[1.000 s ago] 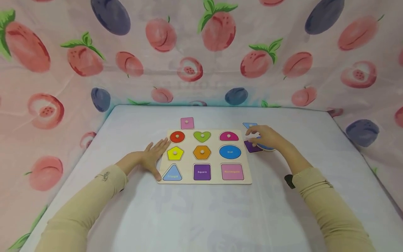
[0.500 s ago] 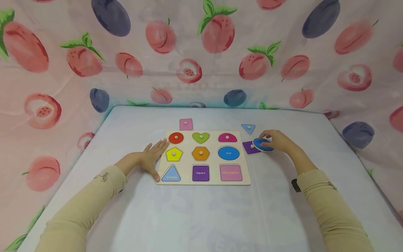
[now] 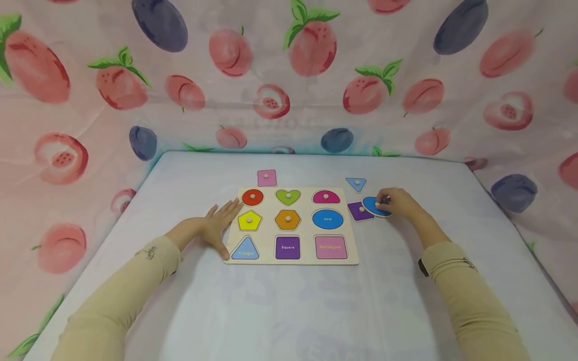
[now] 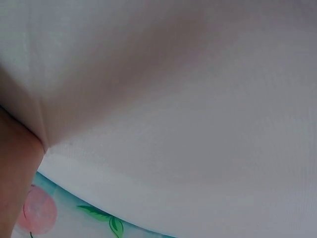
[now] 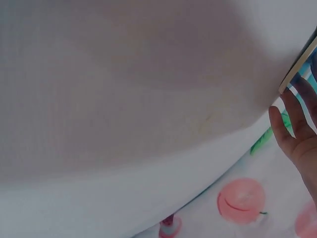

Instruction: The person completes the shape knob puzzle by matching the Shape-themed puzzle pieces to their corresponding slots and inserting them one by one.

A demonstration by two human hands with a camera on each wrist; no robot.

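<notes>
In the head view the left hand [image 3: 217,228] lies with spread fingers on the left edge of the puzzle board [image 3: 266,250]. To the board's right, the right hand [image 3: 399,203] pinches the blue oval piece [image 3: 371,206] at its knob, and the oval's left part overlaps the purple square piece [image 3: 356,212]. The right wrist view shows the right hand [image 5: 299,129] with fingers at the edge of a thin piece [image 5: 300,66]. Only a bit of skin of the left hand [image 4: 17,173] appears in the left wrist view.
A light blue triangle piece [image 3: 355,183] lies behind the purple square. The pink piece [image 3: 267,178] lies behind the board's rear left. Several knobbed pieces, among them the red circle [image 3: 252,197], sit in the board. A fruit-patterned cloth [image 3: 203,120] stands behind the white table [image 3: 289,306].
The right hand has moved right from beside the triangle and square to the blue oval, and its fingers have closed at the knob. The left hand stays at the board's edge.
</notes>
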